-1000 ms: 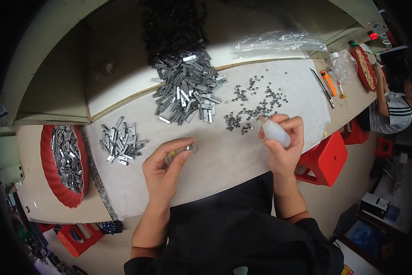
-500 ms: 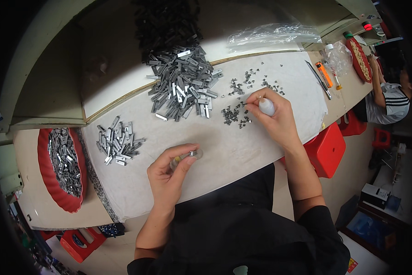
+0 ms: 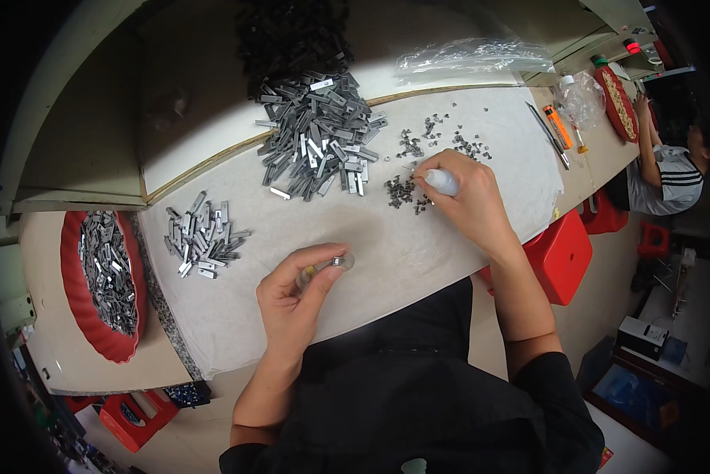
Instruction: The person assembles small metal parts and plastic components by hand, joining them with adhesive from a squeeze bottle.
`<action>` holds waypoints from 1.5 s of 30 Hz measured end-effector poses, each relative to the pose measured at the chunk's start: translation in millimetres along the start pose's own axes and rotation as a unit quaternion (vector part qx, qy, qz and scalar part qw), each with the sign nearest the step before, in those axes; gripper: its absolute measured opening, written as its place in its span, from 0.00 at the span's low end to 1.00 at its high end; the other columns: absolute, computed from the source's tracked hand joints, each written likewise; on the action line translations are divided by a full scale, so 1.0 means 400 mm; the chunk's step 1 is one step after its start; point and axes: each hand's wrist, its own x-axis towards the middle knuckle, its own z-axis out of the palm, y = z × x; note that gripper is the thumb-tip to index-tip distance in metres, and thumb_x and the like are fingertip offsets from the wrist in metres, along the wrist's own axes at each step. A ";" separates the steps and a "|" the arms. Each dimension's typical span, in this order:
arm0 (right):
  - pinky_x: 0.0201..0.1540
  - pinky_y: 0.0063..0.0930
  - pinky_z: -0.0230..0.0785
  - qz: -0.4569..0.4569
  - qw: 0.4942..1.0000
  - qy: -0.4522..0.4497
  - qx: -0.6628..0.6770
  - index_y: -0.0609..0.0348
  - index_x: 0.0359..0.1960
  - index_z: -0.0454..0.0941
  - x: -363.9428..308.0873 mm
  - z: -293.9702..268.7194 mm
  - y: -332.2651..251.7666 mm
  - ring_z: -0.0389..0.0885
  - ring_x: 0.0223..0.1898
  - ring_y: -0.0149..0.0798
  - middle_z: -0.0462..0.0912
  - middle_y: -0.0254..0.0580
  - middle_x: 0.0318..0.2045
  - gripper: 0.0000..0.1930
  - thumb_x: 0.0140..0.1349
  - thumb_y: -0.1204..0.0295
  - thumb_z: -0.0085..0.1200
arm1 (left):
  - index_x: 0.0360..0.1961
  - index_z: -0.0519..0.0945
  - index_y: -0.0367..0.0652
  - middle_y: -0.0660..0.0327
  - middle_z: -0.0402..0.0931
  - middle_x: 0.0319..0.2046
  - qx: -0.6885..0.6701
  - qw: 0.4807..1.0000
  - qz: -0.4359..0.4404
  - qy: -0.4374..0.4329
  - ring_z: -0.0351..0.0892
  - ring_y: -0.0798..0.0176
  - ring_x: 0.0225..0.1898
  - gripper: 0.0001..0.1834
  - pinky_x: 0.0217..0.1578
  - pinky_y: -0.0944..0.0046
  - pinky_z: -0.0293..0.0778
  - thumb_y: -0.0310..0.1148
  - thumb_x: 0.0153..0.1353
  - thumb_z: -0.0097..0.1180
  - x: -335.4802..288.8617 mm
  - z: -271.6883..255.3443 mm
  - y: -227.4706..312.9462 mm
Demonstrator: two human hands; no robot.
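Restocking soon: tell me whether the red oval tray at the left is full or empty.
Nearly full: grey metal strips cover most of the red oval tray.

Bright and sharp at centre, lit from above; strong fisheye bending, dark vignette at the rim.

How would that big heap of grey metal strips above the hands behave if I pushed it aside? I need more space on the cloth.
The heap of grey metal strips would probably spread rather than slide as one, since the pieces lie loose and crisscrossed. They look stiff and flat, so rolling seems unlikely. The white cloth may drag and wrinkle under them.
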 end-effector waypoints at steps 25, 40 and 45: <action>0.32 0.33 0.67 -0.016 0.996 -0.065 -0.060 0.63 0.28 0.74 0.023 -0.005 -0.029 0.74 0.29 0.47 0.74 0.46 0.27 0.10 0.39 0.79 0.55 | 0.35 0.77 0.36 0.60 0.77 0.34 0.023 1.000 -0.009 0.001 0.73 0.71 0.37 0.08 0.39 0.73 0.66 0.21 0.51 0.53 0.003 0.003 -0.005; 0.30 0.27 0.65 -0.057 0.991 -0.047 0.111 0.62 0.24 0.73 0.004 0.007 -0.050 0.74 0.26 0.41 0.74 0.42 0.23 0.07 0.40 0.80 0.55 | 0.33 0.77 0.36 0.59 0.77 0.33 0.070 0.997 0.014 0.026 0.74 0.68 0.35 0.08 0.37 0.72 0.68 0.21 0.49 0.54 0.008 -0.001 -0.016; 0.30 0.23 0.65 -0.062 0.961 -0.117 0.242 0.61 0.23 0.73 -0.026 0.044 -0.117 0.75 0.26 0.35 0.74 0.38 0.22 0.06 0.41 0.81 0.55 | 0.34 0.78 0.37 0.59 0.76 0.33 0.104 0.994 0.032 0.023 0.74 0.67 0.35 0.09 0.37 0.72 0.68 0.21 0.48 0.56 0.010 -0.005 -0.018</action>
